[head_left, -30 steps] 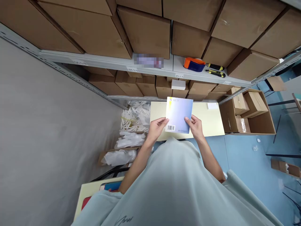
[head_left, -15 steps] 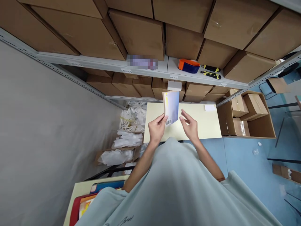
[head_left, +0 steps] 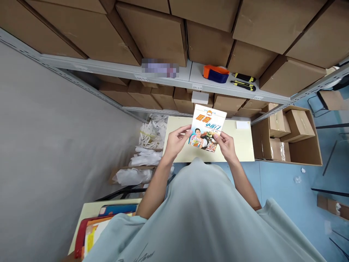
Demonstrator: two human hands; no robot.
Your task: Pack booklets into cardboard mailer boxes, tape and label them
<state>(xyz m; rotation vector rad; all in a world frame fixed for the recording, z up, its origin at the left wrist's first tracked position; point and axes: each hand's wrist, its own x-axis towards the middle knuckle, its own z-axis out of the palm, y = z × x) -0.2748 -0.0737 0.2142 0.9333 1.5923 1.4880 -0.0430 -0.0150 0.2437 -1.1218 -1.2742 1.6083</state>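
A thin paperback book [head_left: 207,122] is held up over the pale table, its front cover facing me. The cover is white at the top, with orange and blue lettering, and carries a picture of a person and food below. My right hand [head_left: 227,145] grips the lower right corner, thumb on the cover and fingers behind. At the left edge, my left hand [head_left: 176,142] has its thumb and fingertips closed on the book; part of that contact is hard to see.
A pale table [head_left: 237,145] lies under my hands, with a small white box [head_left: 242,124] on it. The shelf [head_left: 188,80] ahead bears cartons, an orange-and-blue item [head_left: 216,74] and utility knives [head_left: 243,85]. An open carton [head_left: 302,153] stands right; white bags [head_left: 144,156] lie left.
The book has turned from its bluish back cover, with the barcode, to its front cover. My right hand, apart from it before, now grips its right side.
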